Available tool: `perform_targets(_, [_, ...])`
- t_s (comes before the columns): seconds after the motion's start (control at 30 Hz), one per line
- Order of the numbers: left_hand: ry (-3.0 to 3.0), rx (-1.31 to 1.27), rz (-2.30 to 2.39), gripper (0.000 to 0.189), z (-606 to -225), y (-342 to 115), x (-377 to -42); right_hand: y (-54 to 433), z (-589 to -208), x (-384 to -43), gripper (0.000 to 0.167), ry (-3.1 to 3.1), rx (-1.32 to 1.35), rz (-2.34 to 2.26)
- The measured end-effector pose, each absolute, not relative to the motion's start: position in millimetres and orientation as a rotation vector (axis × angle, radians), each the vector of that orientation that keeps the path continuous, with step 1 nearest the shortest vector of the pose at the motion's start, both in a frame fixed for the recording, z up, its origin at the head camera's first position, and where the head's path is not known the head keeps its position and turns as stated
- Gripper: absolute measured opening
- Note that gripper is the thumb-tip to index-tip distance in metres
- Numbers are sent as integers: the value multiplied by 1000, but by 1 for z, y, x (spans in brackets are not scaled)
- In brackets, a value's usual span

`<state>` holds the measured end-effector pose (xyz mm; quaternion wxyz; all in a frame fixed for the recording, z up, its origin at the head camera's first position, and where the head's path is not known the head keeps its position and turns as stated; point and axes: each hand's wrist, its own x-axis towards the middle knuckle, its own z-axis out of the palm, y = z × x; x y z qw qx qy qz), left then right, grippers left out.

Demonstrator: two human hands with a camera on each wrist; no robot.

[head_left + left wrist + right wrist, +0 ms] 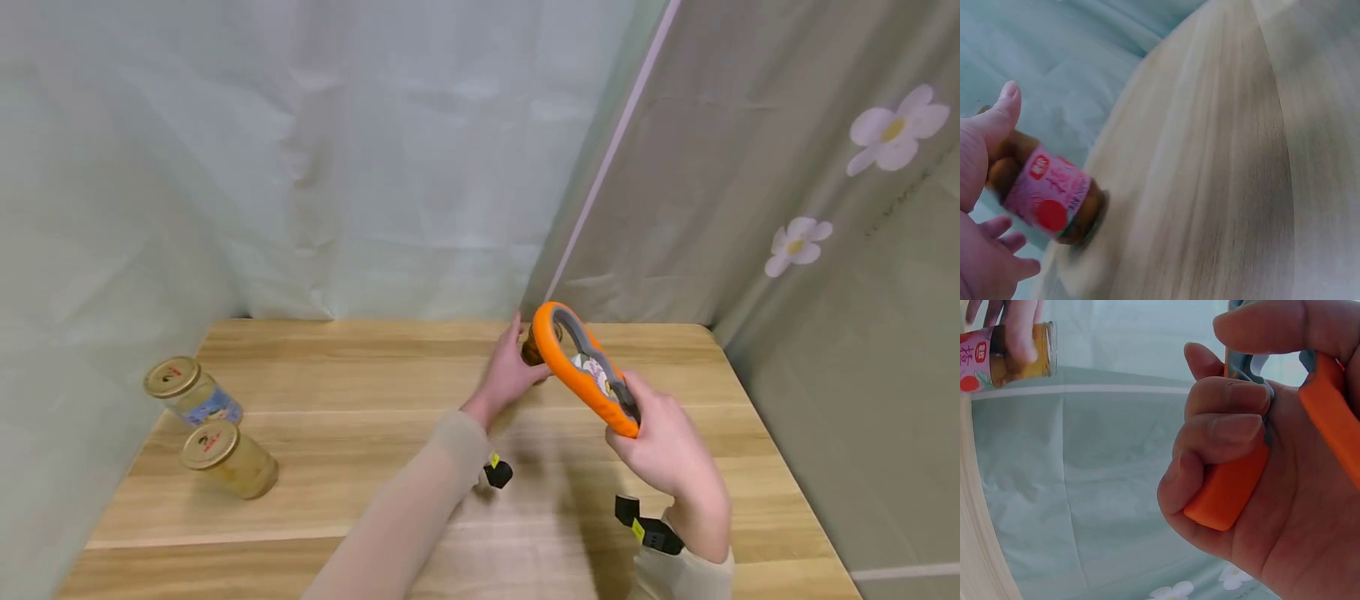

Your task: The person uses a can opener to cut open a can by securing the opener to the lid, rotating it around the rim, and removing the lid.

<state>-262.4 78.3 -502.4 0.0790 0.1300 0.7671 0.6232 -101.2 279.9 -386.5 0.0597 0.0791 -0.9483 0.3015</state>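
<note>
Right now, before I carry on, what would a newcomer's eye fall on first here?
First, the bright orange-and-grey jar opener, held over the wooden table in the right hand. Next, the pink-labelled jar near the table's back edge, with the left hand at it. Then, on the table's left side, a blue-labelled jar and another gold-lidded jar close together.

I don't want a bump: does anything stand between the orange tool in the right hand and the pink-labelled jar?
Only the left hand, which partly covers the side of the jar; the jar's rim looks clear of it. Nothing else visible blocks the orange tool.
</note>
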Motion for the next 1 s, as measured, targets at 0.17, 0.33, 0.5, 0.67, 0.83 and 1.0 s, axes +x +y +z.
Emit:
perform_targets(0.17, [2297, 301, 1937, 125, -494, 59, -247, 282, -386, -97, 51, -2883, 181, 929])
perform_targets(0.33, [2260, 239, 2068, 112, -487, 30, -229, 282, -383, -98, 49, -2900, 183, 890])
perform_targets(0.5, [2213, 226, 2179, 95, -487, -1, -215, 279, -381, -98, 47, -2911, 208, 870])
perform_targets(0.67, [2083, 219, 2346, 80, -475, -31, -204, 276, -381, -98, 46, -2908, 227, 838])
perform_targets(0.83, [1829, 208, 2608, 57, -448, -62, -189, 272, -381, -98, 48, -2895, 250, 821])
perform_targets(1.0, [1486, 216, 2692, 29, -429, -74, -172, 268, -382, -97, 47, -2893, 259, 811])
